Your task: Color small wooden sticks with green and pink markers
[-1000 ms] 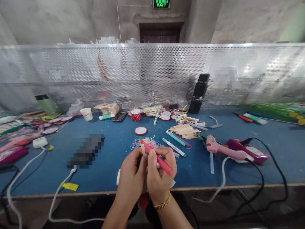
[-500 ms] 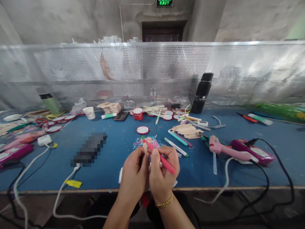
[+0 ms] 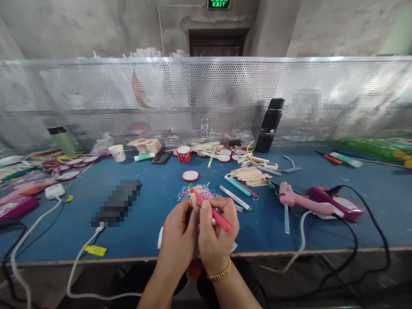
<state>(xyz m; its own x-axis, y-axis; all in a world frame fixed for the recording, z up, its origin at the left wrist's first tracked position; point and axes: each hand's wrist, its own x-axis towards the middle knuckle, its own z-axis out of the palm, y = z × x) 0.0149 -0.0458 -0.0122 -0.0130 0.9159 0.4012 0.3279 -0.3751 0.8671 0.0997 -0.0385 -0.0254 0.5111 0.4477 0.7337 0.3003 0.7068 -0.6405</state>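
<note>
My left hand point(image 3: 179, 227) pinches a wooden craft stick point(image 3: 193, 200) upright; its top end is green. In my right hand point(image 3: 215, 246) is a pink marker pen point(image 3: 222, 222), slanted with its tip against or very near the stick; contact is too small to make out. Both hands meet above the table's front edge. Just beyond them lies a loose heap of colourful small bands point(image 3: 184, 193), partly hidden by my fingers. Behind the heap sits a round red-rimmed white disc point(image 3: 190, 175).
To the right are loose craft sticks point(image 3: 252, 176), a green-ended marker point(image 3: 236, 198) and a pink glue gun point(image 3: 299, 201) with cables. At left a phone point(image 3: 117, 201) is plugged into a white cable. A black bottle point(image 3: 270, 126) stands before the perforated metal screen point(image 3: 180, 94).
The whole view has shifted slightly, so everything appears a little further left. Both hands keep their holds on the craft stick and the marker pen.
</note>
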